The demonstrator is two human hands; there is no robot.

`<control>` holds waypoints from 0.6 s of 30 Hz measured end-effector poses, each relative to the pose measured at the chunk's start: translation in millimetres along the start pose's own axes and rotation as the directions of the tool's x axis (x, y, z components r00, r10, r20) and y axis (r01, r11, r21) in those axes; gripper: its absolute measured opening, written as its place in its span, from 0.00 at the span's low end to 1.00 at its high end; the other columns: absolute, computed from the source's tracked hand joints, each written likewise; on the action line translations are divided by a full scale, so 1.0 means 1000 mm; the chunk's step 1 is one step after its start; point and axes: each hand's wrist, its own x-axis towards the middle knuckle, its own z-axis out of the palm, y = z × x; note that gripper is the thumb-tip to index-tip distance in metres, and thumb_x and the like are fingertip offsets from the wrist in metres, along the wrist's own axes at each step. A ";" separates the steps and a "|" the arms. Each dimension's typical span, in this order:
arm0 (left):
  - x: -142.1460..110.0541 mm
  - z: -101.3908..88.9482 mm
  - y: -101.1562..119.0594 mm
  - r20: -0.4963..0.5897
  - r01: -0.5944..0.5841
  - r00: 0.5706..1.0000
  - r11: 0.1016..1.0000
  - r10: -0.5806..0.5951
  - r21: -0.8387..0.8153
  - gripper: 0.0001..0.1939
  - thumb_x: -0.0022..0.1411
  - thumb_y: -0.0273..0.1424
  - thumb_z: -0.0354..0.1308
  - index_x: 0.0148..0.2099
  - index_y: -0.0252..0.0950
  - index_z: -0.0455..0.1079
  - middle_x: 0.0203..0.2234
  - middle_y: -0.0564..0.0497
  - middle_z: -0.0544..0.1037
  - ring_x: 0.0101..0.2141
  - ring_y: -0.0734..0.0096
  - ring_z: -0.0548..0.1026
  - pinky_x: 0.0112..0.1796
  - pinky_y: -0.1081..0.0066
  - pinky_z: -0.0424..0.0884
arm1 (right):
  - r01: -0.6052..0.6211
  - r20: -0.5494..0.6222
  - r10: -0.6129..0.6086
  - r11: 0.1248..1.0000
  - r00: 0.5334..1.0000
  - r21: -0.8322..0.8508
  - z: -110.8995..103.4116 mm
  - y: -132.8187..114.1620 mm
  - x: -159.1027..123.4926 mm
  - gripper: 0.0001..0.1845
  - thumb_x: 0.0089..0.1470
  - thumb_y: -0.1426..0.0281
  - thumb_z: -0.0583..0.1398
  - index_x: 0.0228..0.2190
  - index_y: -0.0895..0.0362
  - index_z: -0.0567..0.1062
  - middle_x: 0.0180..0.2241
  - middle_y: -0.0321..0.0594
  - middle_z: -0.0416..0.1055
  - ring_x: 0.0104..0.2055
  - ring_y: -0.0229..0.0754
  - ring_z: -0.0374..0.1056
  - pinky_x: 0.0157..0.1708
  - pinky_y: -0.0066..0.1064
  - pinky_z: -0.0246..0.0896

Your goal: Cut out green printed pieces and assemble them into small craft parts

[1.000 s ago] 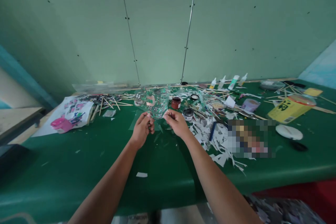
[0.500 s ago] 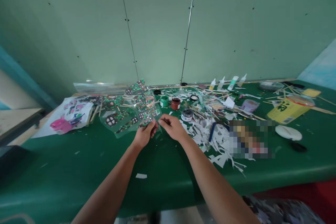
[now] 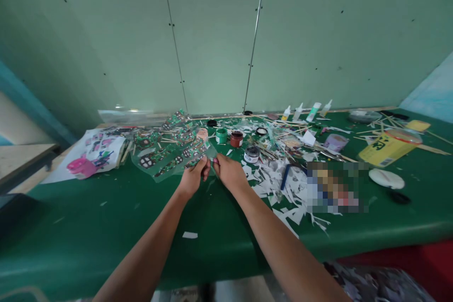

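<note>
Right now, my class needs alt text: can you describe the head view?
The left hand pinches a printed clear plastic sheet, the right hand at its edge, over a green table. Beyond stand a green jar and red jar; white paper scraps rightward.

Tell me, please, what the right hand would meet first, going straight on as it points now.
Probably the clear printed sheet: its edge appears very close to the right hand; depth there is unclear.

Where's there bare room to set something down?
Left: the green table between the dark object and the left forearm, bar small scraps. Right: the stretch nearer than the black oval. Crowded: beyond and right of the right hand, paper strips and jars.
</note>
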 end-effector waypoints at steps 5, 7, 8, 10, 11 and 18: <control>-0.001 0.002 -0.001 0.027 -0.004 1.000 1.000 0.005 -0.012 0.21 0.51 0.49 0.59 0.22 0.36 0.65 0.13 0.57 0.62 0.16 0.77 0.61 0.20 0.73 0.59 | -0.118 -0.142 0.124 0.992 0.982 0.050 0.007 0.002 0.003 0.13 0.63 0.70 0.47 0.36 0.58 0.70 0.33 0.48 0.73 0.32 0.45 0.69 0.26 0.32 0.49; -0.001 0.002 -0.002 0.036 0.002 0.999 1.000 -0.001 -0.014 0.20 0.51 0.48 0.59 0.23 0.36 0.65 0.13 0.57 0.62 0.16 0.77 0.61 0.20 0.73 0.59 | -0.130 -0.183 0.146 0.987 0.972 0.097 0.010 0.004 0.005 0.12 0.62 0.69 0.47 0.35 0.57 0.70 0.31 0.47 0.72 0.30 0.44 0.67 0.26 0.31 0.48; -0.001 0.002 -0.002 0.037 0.006 0.999 1.000 -0.006 -0.015 0.20 0.51 0.48 0.59 0.22 0.36 0.65 0.13 0.57 0.62 0.16 0.77 0.61 0.20 0.73 0.59 | -0.135 -0.207 0.159 0.983 0.965 0.124 0.011 0.007 0.005 0.12 0.62 0.69 0.47 0.35 0.57 0.70 0.31 0.46 0.72 0.30 0.44 0.67 0.26 0.31 0.47; -0.001 0.001 -0.003 0.033 0.016 0.999 1.000 -0.015 -0.015 0.20 0.50 0.48 0.59 0.22 0.36 0.64 0.12 0.57 0.61 0.16 0.77 0.60 0.20 0.73 0.59 | -0.157 -0.255 0.202 0.970 0.946 0.186 0.012 0.013 0.007 0.13 0.62 0.69 0.46 0.33 0.57 0.69 0.29 0.45 0.71 0.28 0.42 0.65 0.26 0.31 0.46; -0.001 0.001 -0.003 0.029 0.020 0.999 1.000 -0.020 -0.013 0.20 0.50 0.48 0.59 0.21 0.36 0.64 0.12 0.57 0.61 0.16 0.77 0.60 0.20 0.73 0.59 | -0.169 -0.275 0.227 0.961 0.934 0.220 0.012 0.016 0.007 0.13 0.62 0.69 0.46 0.32 0.57 0.69 0.27 0.43 0.70 0.27 0.42 0.63 0.26 0.31 0.45; -0.003 -0.002 -0.002 0.012 0.004 1.000 1.000 -0.005 0.025 0.18 0.49 0.42 0.60 0.16 0.37 0.61 0.10 0.58 0.58 0.16 0.78 0.60 0.20 0.74 0.58 | 0.038 -0.299 0.174 0.807 0.938 0.589 0.002 0.028 0.002 0.19 0.59 0.56 0.47 0.21 0.52 0.60 0.18 0.32 0.55 0.22 0.38 0.55 0.25 0.30 0.45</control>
